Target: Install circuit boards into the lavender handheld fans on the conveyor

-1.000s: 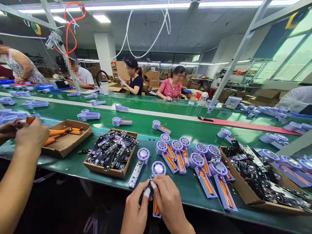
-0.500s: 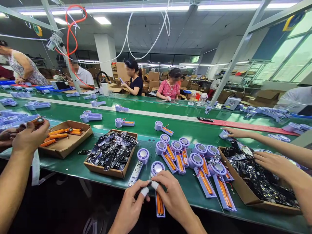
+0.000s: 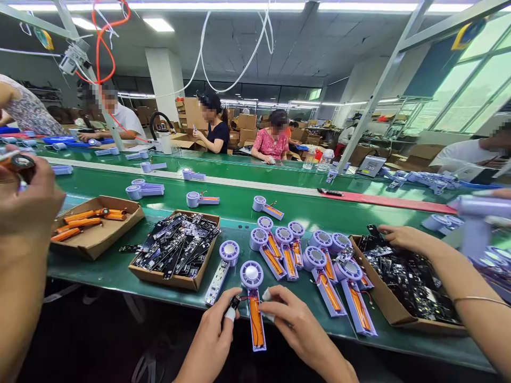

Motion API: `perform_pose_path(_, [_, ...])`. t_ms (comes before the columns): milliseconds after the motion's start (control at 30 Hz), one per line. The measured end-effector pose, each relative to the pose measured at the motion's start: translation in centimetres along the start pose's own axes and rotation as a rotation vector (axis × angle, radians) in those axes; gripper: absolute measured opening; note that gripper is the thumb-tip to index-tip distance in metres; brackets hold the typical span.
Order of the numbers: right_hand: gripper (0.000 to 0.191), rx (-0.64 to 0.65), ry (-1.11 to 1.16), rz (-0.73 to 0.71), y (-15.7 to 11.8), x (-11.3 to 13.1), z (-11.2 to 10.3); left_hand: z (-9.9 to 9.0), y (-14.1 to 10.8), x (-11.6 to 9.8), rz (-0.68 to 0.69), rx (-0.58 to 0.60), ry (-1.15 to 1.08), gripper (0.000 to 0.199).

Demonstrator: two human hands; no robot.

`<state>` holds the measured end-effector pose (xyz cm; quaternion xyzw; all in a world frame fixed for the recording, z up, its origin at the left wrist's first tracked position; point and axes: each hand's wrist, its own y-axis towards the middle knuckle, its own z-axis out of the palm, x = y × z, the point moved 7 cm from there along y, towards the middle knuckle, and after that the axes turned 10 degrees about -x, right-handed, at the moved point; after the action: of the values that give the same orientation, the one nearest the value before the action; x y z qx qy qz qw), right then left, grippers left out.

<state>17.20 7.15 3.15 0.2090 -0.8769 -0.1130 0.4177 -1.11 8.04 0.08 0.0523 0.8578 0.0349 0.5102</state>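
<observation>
My left hand (image 3: pixel 209 340) pinches a small black plug (image 3: pixel 232 303) tightly, just beside the orange battery (image 3: pixel 257 324) in the purple holder (image 3: pixel 251 274) on the green belt (image 3: pixel 99 271). My right hand (image 3: pixel 301 330) is half open, holding nothing. I think this is the plug step, so the next move needs steady fingers.

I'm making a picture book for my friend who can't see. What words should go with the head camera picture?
A person's left hand pinches a small black connector beside a lilac fan housing holding an orange battery, with the right hand next to it. They are at a green conveyor belt, near cardboard trays of black circuit boards.
</observation>
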Motion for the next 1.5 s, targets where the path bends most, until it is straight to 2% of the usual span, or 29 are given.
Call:
perform_pose_path(67, [0.035,-0.061,0.050,-0.002,0.4,0.2,-0.1,0.0,0.1,-0.8,0.076,-0.019,0.069,0.042])
perform_pose_path(167, [0.023,-0.175,0.207,0.056,1.4,0.8,-0.3,0.5,0.0,-1.9,0.179,0.033,0.249,0.049])
perform_pose_path(267, [0.012,-0.258,0.366,0.187,2.2,1.2,0.1,0.8,-0.2,-2.6,0.244,0.061,0.473,0.057])
perform_pose_path(333, [0.012,-0.286,0.437,0.285,2.6,1.1,0.8,0.8,-0.4,-2.9,0.273,0.059,0.538,0.059])
perform_pose_path(433, [0.011,-0.317,0.434,0.321,2.9,1.1,1.6,0.4,-0.3,-3.0,0.268,0.040,0.445,0.058])
perform_pose_path(567, [0.013,-0.338,0.242,0.146,3.1,1.6,2.0,-0.1,-0.1,-2.7,0.205,-0.015,0.192,0.049])
perform_pose_path(733, [0.030,-0.362,-0.036,-0.051,2.6,2.4,2.0,0.0,-0.3,-1.1,0.014,-0.100,-0.012,0.041])
perform_pose_path(867, [0.032,-0.298,-0.174,-0.034,2.6,2.9,2.0,0.3,-0.3,-0.5,-0.104,-0.148,-0.173,0.036])
perform_pose_path(1000, [0.031,-0.224,-0.294,-0.025,2.9,3.6,2.2,0.4,-0.3,-1.2,-0.080,-0.146,-0.198,0.026])
perform_pose_path(1133, [0.030,-0.215,-0.361,-0.063,3.0,4.3,2.5,0.3,-0.7,-1.4,0.035,-0.207,-0.047,0.029])
perform_pose_path(1267, [0.029,-0.296,-0.385,-0.123,2.8,5.0,2.8,1.1,-1.5,-1.0,0.238,-0.256,0.075,0.038])
perform_pose_path(1333, [0.029,-0.337,-0.382,-0.117,2.7,4.9,2.9,1.3,-1.7,-0.8,0.286,-0.280,0.072,0.040])
perform_pose_path(1400, [0.030,-0.348,-0.357,-0.101,2.6,4.6,3.1,1.3,-1.6,-0.7,0.238,-0.271,0.023,0.039])
perform_pose_path(1500, [0.032,-0.368,-0.261,-0.036,2.4,3.6,3.0,1.0,-1.0,-0.8,0.068,-0.218,-0.122,0.032])
